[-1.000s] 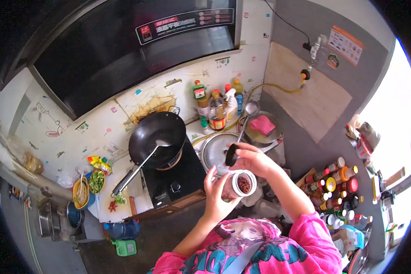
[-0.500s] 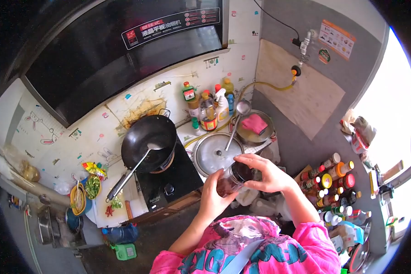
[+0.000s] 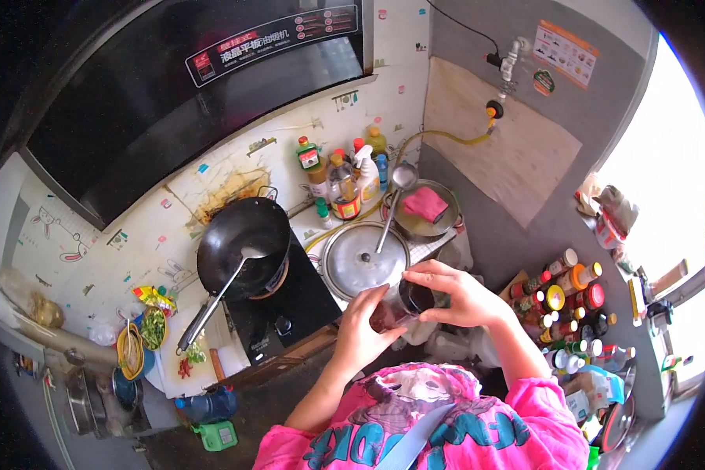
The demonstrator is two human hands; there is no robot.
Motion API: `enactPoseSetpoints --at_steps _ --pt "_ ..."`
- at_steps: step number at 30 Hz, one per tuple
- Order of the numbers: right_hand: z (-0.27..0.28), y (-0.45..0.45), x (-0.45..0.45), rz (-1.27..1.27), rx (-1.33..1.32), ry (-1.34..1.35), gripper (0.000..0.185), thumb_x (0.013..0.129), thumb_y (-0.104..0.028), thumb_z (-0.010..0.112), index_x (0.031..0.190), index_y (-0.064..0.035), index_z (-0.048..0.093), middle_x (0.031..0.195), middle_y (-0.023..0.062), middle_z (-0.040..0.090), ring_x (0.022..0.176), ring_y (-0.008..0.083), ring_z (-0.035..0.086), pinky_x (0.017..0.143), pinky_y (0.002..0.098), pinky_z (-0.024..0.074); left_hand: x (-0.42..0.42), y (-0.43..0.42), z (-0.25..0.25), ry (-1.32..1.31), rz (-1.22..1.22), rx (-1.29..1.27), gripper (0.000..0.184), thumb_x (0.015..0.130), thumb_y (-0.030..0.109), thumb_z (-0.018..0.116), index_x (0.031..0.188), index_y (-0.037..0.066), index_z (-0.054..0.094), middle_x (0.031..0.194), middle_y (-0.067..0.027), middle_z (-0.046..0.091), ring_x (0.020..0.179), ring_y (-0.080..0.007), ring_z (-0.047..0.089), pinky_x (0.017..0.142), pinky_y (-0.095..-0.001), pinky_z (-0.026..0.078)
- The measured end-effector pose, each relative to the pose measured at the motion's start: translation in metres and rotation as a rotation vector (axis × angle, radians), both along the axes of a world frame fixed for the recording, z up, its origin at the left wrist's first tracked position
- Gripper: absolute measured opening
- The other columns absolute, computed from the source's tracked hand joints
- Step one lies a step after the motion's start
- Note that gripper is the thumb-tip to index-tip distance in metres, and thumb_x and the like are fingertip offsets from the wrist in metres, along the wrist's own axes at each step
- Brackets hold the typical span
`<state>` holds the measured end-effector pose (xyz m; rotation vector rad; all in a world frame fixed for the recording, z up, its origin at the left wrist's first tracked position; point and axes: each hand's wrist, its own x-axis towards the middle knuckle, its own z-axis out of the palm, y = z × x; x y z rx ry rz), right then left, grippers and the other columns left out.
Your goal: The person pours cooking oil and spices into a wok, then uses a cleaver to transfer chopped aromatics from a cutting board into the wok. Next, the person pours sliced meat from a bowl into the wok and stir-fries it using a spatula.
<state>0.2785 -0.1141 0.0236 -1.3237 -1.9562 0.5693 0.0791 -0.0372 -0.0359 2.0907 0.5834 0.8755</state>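
In front of my chest, I hold a clear jar (image 3: 385,314) with dark reddish contents, tilted to the right. My left hand (image 3: 360,325) is closed around its body. My right hand (image 3: 464,299) curls around the dark round end (image 3: 418,299) of the jar, thumb below and fingers above; whether that end is a lid or the mouth I cannot tell. Just beyond the hands sits a pot with a metal lid (image 3: 352,262), and a ladle (image 3: 388,215) lies across it. Left of them, a black wok (image 3: 239,231) with a spatula (image 3: 225,294) in it stands on the cooktop (image 3: 268,333).
Several bottles (image 3: 342,188) stand against the wall. A pot holding a pink cloth (image 3: 425,204) is at the corner. Many seasoning jars (image 3: 576,298) crowd the right side. Chopped greens (image 3: 154,327) and red chilies (image 3: 184,368) are at left, near a wooden-handled tool (image 3: 218,365).
The view has shifted slightly, so the surroundings appear farther left. Both hands keep their grip on the jar, with only a small shift in their position.
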Motion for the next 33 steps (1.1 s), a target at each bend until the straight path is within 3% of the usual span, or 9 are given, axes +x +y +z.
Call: enactPoseSetpoints --at_steps 12,18,22,24,26,28,30,31,33 --pt "-0.005 -0.020 -0.013 -0.482 -0.044 -0.241 0.059 0.070 -0.045 0.066 0.107 -0.0016 0.053 0.091 0.0186 0.053 0.073 0.0373 0.059 0.064 0.0423 0.0488 0.034 -0.014 -0.017 -0.014 0.025 0.169 0.066 0.057 0.010 0.078 0.115 -0.002 0.049 0.105 -0.0159 0.054 0.095 -0.0310 0.054 0.082 -0.0380 0.044" --pt "-0.021 -0.045 0.002 -0.699 -0.124 -0.238 0.063 0.072 -0.053 0.059 0.105 0.0007 0.054 0.085 0.0197 0.056 0.075 0.0372 0.059 0.064 0.0431 0.0483 0.061 -0.027 -0.030 -0.027 -0.115 0.149 0.065 0.063 0.015 0.075 0.118 -0.002 0.045 0.108 -0.0182 0.052 0.099 -0.0348 0.050 0.086 -0.0422 0.041" --pt "-0.016 -0.074 0.013 -0.846 -0.121 -0.200 0.072 0.072 -0.057 0.058 0.116 -0.0014 0.049 0.094 0.0178 0.055 0.076 0.0365 0.059 0.067 0.0410 0.0487 0.094 -0.033 -0.032 -0.037 -0.260 0.069 0.067 0.063 0.015 0.075 0.120 -0.001 0.043 0.111 -0.0191 0.050 0.101 -0.0362 0.049 0.087 -0.0421 0.040" --pt "-0.013 -0.091 0.020 -0.881 -0.196 -0.193 0.075 0.072 -0.053 0.061 0.124 -0.0034 0.042 0.103 0.0169 0.054 0.080 0.0341 0.060 0.070 0.0391 0.0489 0.110 -0.040 -0.032 -0.039 -0.309 0.080 0.065 0.067 0.012 0.074 0.122 -0.001 0.041 0.112 -0.0169 0.051 0.103 -0.0305 0.052 0.087 -0.0389 0.042" --pt "-0.022 -0.107 0.026 -0.927 -0.018 0.007 0.078 0.072 -0.047 0.065 0.130 -0.0039 0.035 0.109 0.0174 0.053 0.083 0.0310 0.060 0.071 0.0372 0.0489 0.126 -0.052 -0.031 -0.207 -0.496 -0.444 0.061 0.073 0.009 0.071 0.124 -0.001 0.039 0.115 -0.0138 0.050 0.104 -0.0232 0.053 0.086 -0.0342 0.045" --pt "-0.033 -0.124 0.036 -0.954 -0.051 0.019 0.084 0.071 -0.040 0.069 0.134 -0.0042 0.027 0.118 0.0199 0.049 0.094 0.0302 0.058 0.075 0.0347 0.0486 0.144 -0.057 -0.036 -0.215 -0.687 -0.668 0.063 0.077 0.007 0.068 0.129 -0.001 0.033 0.119 -0.0125 0.046 0.106 -0.0197 0.052 0.084 -0.0315 0.047" --pt "-0.043 -0.137 0.043 -1.001 0.042 0.169 0.086 0.070 -0.036 0.071 0.135 -0.0036 0.025 0.123 0.0217 0.046 0.106 0.0313 0.052 0.079 0.0346 0.0482 0.159 -0.066 -0.037 -0.124 -0.660 -0.477 0.067 0.077 0.005 0.068 0.131 0.000 0.029 0.123 -0.0139 0.044 0.107 -0.0195 0.052 0.084 -0.0317 0.047" --pt "-0.041 -0.144 0.045 -1.024 -0.015 0.385 0.087 0.070 -0.028 0.072 0.136 -0.0037 0.023 0.126 0.0224 0.043 0.113 0.0314 0.047 0.081 0.0353 0.0478 0.171 -0.073 -0.041 -0.168 -0.729 -0.608 0.071 0.076 0.003 0.068 0.133 0.000 0.026 0.124 -0.0146 0.042 0.107 -0.0203 0.051 0.087 -0.0314 0.046" --pt "-0.046 -0.156 0.055 -1.072 0.071 0.453 0.083 0.069 -0.019 0.072 0.135 -0.0024 0.024 0.124 0.0204 0.045 0.109 0.0283 0.051 0.079 0.0348 0.0487 0.192 -0.087 -0.036 -0.213 -0.786 -0.542 0.068 0.075 0.004 0.069 0.129 -0.001 0.029 0.121 -0.0130 0.045 0.107 -0.0199 0.051 0.088 -0.0311 0.044"
